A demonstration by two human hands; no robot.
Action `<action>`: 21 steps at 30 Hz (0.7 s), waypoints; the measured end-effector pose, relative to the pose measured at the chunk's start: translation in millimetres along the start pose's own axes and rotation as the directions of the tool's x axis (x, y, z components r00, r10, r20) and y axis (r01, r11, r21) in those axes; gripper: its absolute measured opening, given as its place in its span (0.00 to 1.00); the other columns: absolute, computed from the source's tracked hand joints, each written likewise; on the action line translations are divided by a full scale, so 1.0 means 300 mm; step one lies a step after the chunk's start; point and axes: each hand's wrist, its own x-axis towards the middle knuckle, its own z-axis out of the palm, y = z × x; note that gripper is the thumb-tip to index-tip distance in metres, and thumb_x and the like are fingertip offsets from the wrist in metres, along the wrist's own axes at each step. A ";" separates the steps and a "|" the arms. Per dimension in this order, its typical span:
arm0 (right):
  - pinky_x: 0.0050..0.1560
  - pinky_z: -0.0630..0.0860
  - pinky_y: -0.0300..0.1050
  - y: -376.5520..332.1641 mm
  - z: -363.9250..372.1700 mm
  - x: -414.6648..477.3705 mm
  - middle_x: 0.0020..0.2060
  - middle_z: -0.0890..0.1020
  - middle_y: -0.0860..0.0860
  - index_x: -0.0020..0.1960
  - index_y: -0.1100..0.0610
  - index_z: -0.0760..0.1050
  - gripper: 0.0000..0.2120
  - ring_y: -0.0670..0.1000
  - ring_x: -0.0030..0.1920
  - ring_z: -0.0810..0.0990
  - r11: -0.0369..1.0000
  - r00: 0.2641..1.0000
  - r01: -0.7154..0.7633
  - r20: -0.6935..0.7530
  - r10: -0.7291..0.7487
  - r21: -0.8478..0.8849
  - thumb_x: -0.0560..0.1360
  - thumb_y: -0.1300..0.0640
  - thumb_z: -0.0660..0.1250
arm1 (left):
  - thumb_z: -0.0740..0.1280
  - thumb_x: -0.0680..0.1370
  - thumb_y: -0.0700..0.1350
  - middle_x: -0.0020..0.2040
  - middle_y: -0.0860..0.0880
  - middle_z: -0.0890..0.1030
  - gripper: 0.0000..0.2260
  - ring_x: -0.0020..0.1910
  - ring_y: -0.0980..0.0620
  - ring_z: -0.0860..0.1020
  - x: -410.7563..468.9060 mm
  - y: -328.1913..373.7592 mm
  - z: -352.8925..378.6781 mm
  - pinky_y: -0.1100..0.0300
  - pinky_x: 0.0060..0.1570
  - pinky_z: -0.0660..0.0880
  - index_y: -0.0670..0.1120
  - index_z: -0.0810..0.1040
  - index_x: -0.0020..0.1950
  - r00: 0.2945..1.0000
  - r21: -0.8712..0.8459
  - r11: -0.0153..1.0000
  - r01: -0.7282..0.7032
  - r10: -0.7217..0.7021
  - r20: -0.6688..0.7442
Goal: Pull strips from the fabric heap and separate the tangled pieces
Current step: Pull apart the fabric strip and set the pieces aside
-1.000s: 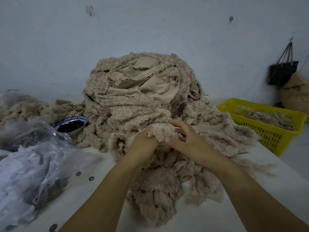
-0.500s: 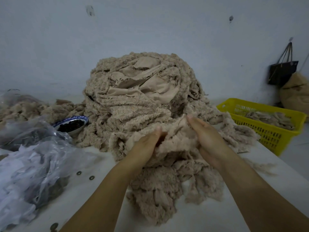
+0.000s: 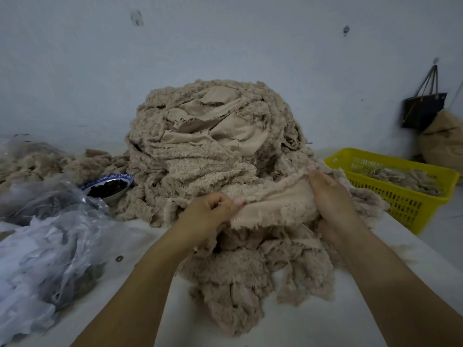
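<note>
While my fingertips (image 3: 239, 201) pinch one beige strip (image 3: 273, 206) taut, left hand (image 3: 208, 216) and right hand (image 3: 330, 199) both closed on it, forearms angle in over a white table (image 3: 275, 329) below a pale wall. One fabric heap (image 3: 213, 151) sits just behind; one yellow basket (image 3: 400, 196) stands right.

Plastic bags (image 3: 37, 246) cut off at left edge.

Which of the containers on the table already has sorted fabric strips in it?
The yellow basket at the right edge, with beige strips inside. The blue-rimmed bowl at left holds something dark, not fabric.
</note>
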 end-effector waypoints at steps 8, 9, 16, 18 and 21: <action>0.61 0.78 0.62 0.022 0.006 -0.018 0.56 0.85 0.52 0.62 0.49 0.79 0.29 0.54 0.54 0.85 0.992 0.981 -0.115 0.151 0.121 -0.044 0.68 0.32 0.73 | 0.71 0.69 0.59 0.52 0.47 0.87 0.17 0.54 0.50 0.84 -0.009 0.044 -0.007 0.58 0.53 0.79 0.48 0.88 0.46 0.997 -0.499 0.863 0.075 -0.082 0.009; 0.65 0.75 0.63 0.029 0.019 -0.029 0.61 0.83 0.52 0.67 0.51 0.75 0.42 0.54 0.60 0.82 0.984 0.959 -0.138 0.232 0.160 -0.109 0.61 0.27 0.74 | 0.71 0.69 0.59 0.51 0.48 0.87 0.16 0.52 0.52 0.85 -0.010 0.056 0.005 0.60 0.49 0.80 0.50 0.88 0.46 0.997 -0.477 0.876 0.069 -0.079 -0.001; 0.30 0.77 0.39 0.050 0.080 -0.062 0.38 0.86 0.50 0.50 0.51 0.81 0.12 0.47 0.33 0.82 0.853 0.857 0.108 0.483 0.181 -0.511 0.79 0.43 0.66 | 0.67 0.76 0.60 0.47 0.48 0.87 0.16 0.50 0.50 0.85 0.010 0.096 0.077 0.57 0.53 0.81 0.49 0.86 0.50 1.000 -0.329 0.944 -0.015 0.011 -0.012; 0.25 0.73 0.37 0.030 0.045 -0.010 0.29 0.81 0.48 0.51 0.56 0.79 0.09 0.45 0.26 0.77 0.979 0.948 -0.075 0.290 0.129 -0.191 0.82 0.52 0.63 | 0.65 0.80 0.56 0.47 0.54 0.87 0.12 0.48 0.54 0.84 0.019 0.086 0.053 0.62 0.48 0.80 0.51 0.85 0.52 0.996 -0.363 0.931 -0.028 -0.003 -0.086; 0.33 0.78 0.35 -0.003 -0.059 0.069 0.39 0.80 0.51 0.58 0.57 0.75 0.11 0.45 0.34 0.82 0.845 0.981 -0.152 -0.027 0.193 0.513 0.83 0.50 0.62 | 0.63 0.83 0.54 0.48 0.57 0.86 0.11 0.45 0.57 0.83 0.028 0.049 0.012 0.67 0.40 0.77 0.52 0.83 0.54 0.974 -0.372 0.928 -0.034 -0.052 -0.219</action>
